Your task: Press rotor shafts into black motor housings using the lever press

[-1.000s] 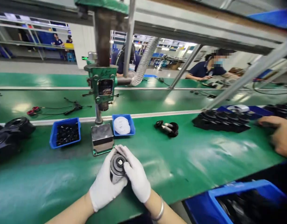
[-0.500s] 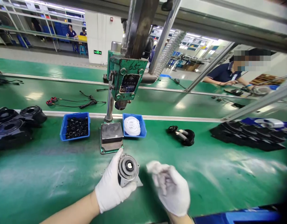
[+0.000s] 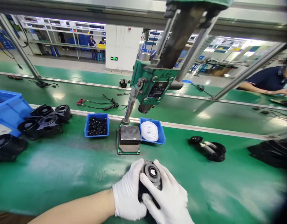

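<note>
A round black part with a grey hub and a white centre [image 3: 152,174] is held upright on the green bench near the front edge. My left hand [image 3: 128,196], in a white glove, wraps its left side. My right hand [image 3: 168,197], also gloved, covers its right and lower side. Just beyond stands a green hand press [image 3: 155,85] with a grey metal base block [image 3: 129,138].
A small blue tray of black rings [image 3: 97,125] sits left of the base, one with white rings [image 3: 150,131] right of it. Black housings [image 3: 44,119] and a blue bin [image 3: 6,107] lie left. More black parts [image 3: 208,148] lie right. A person [image 3: 269,81] works across the belt.
My right hand, free and blurred half a second ago, has come back onto the part. The view has swung left, so the press and trays sit further right.
</note>
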Demonstrator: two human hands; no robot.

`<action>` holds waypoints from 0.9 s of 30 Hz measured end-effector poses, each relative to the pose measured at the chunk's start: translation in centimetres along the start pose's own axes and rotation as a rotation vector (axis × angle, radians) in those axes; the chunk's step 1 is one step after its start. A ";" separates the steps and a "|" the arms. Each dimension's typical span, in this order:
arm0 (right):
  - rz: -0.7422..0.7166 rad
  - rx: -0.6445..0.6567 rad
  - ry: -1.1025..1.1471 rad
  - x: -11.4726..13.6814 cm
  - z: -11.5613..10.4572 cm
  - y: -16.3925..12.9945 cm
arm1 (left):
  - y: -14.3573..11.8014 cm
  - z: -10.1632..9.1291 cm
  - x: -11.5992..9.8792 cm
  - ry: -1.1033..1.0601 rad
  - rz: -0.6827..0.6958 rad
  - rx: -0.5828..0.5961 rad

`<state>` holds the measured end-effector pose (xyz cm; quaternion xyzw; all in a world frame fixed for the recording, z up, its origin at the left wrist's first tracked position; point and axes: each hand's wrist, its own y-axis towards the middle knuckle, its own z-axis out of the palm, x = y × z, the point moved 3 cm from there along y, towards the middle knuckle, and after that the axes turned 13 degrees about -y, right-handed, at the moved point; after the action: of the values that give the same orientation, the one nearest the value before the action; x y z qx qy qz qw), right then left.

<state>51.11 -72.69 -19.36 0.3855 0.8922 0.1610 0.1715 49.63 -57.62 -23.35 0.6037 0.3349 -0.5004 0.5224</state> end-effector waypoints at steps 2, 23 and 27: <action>0.033 -0.013 -0.048 -0.2 0.0 -0.4 | 0.2 -0.6 -0.8 -0.011 0.011 0.046; 0.209 -0.252 0.066 -1.4 -3.3 0.8 | 1.7 -4.0 -2.0 -0.110 0.111 -0.335; 0.142 -0.078 0.087 -1.0 -2.6 0.3 | 1.7 -4.4 -1.6 -0.155 0.103 -0.371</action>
<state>50.78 -73.62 -16.74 0.4336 0.8622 0.2240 0.1356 51.89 -53.62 -21.52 0.4732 0.3488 -0.4480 0.6736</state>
